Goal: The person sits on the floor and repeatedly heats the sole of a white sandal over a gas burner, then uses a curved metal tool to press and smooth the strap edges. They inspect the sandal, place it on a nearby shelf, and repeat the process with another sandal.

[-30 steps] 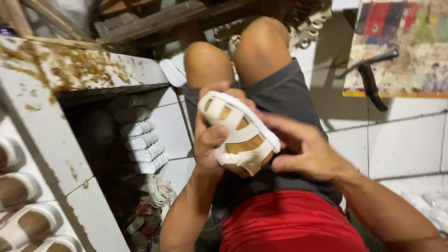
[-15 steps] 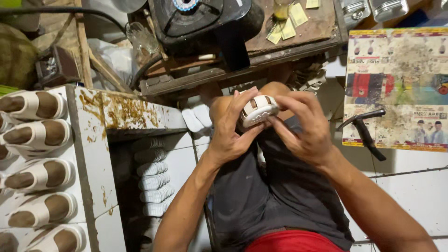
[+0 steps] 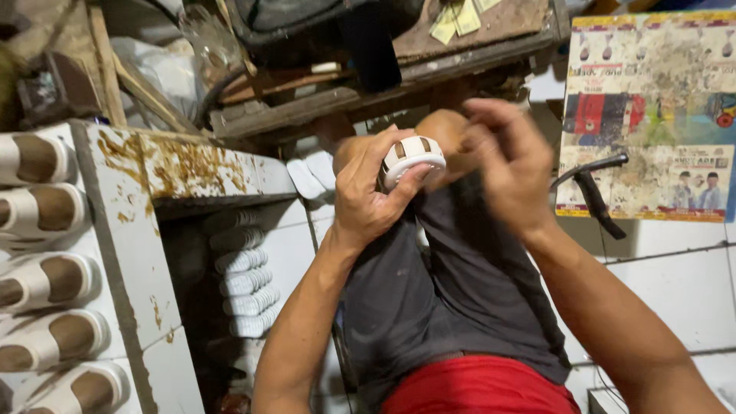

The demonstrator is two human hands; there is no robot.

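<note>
Sandal (image 3: 412,157), white with tan insets, sat above the person's knees, clamped in the fingers (image 3: 414,180) of the left hand (image 3: 368,195). Just beside it, the right hand (image 3: 510,165) hovered blurred, fingers loosely curled; more sandals (image 3: 46,276) lined the left shelf.

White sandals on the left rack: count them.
5 white sandals on the rack, stacked in a column. The frame edge may hide more.

Left hand (image 3: 368,201): grips white sandal (image 3: 411,157) over knees
Right hand (image 3: 510,165): blurred, beside sandal
Left shelf (image 3: 126,253): white sandals in row
</note>
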